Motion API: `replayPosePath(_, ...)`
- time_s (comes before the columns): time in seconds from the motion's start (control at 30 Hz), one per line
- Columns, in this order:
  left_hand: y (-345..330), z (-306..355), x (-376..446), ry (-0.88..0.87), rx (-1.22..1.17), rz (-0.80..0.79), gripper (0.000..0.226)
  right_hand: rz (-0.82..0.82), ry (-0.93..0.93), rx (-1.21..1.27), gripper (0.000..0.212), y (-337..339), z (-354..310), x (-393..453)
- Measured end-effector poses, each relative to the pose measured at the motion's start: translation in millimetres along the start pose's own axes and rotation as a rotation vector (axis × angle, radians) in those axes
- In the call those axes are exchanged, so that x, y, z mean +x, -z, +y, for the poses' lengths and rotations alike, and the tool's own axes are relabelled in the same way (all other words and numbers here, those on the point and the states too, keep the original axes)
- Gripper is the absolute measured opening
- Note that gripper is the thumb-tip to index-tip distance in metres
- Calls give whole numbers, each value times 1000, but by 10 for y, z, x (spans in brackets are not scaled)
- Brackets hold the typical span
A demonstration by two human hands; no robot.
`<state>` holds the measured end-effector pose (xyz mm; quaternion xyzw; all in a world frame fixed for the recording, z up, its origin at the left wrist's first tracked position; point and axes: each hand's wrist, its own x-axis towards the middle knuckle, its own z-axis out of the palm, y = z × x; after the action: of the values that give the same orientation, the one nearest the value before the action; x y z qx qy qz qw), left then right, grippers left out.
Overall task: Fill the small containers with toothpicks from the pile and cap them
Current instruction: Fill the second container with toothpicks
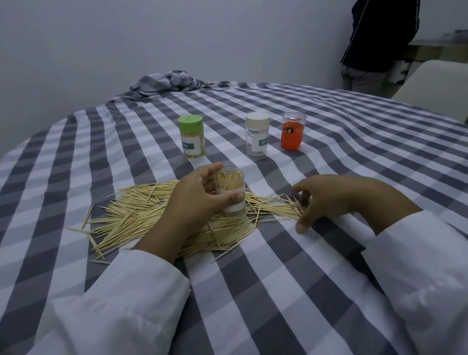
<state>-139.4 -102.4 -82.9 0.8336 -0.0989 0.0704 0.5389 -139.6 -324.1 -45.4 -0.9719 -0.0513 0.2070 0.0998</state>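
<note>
Curled round the open container (230, 190), her left hand (194, 200) grips it; right hand (339, 196) beside, fingers bent onto the toothpick pile (151, 213).

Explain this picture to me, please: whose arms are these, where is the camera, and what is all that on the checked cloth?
There is no machine here. A person wears a camera on the head, looking forward and down, so the two white sleeves at the bottom are that person's own arms.

The left hand grips an open clear container, partly filled with toothpicks and standing in the pile of loose toothpicks. The right hand reaches into the pile's right edge with curled fingers; whether it already pinches any toothpicks is hard to tell.

Farther back stand three capped containers: a green-capped one full of toothpicks, a white-capped one that looks empty, and an orange one. Another person stands at the back right.
</note>
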Motion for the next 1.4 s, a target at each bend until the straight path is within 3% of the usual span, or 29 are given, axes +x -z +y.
replayPosePath(0.1,1,-4,-3,-4,21,0,79,26,-16,-42,78,-1,-6,-1)
replayPosePath(0.2,2,-1,-4,-3,27,-1,79,97,67,-26,66,-19,-69,17)
replayPosePath(0.37,2,6,-3,-1,40,2,78,215,198,157,56,-90,-176,87)
replayPosePath(0.47,4,4,-8,2,40,4,78,183,195,192,69,-41,-131,60)
replayPosePath(0.57,3,2,-5,-2,44,5,78,89,146,67,97,-51,-116,22)
replayPosePath(0.63,1,3,-2,-4,45,5,79,90,154,5,104,-111,-158,25)
replayPosePath(0.77,-1,-4,0,-4,52,5,79,161,231,96,78,-209,-264,103)
replayPosePath(0.93,-6,-10,9,2,29,17,80,298,229,-232,38,-296,-387,194)
replayPosePath(1.13,-7,2,-3,-2,21,12,80,324,66,-329,32,-351,-418,213)
replayPosePath(1.3,-10,4,-15,3,0,6,80,437,86,-364,24,-333,-341,176)
replayPosePath(1.4,-25,12,-20,10,-24,-4,80,341,8,-278,20,-188,-338,201)
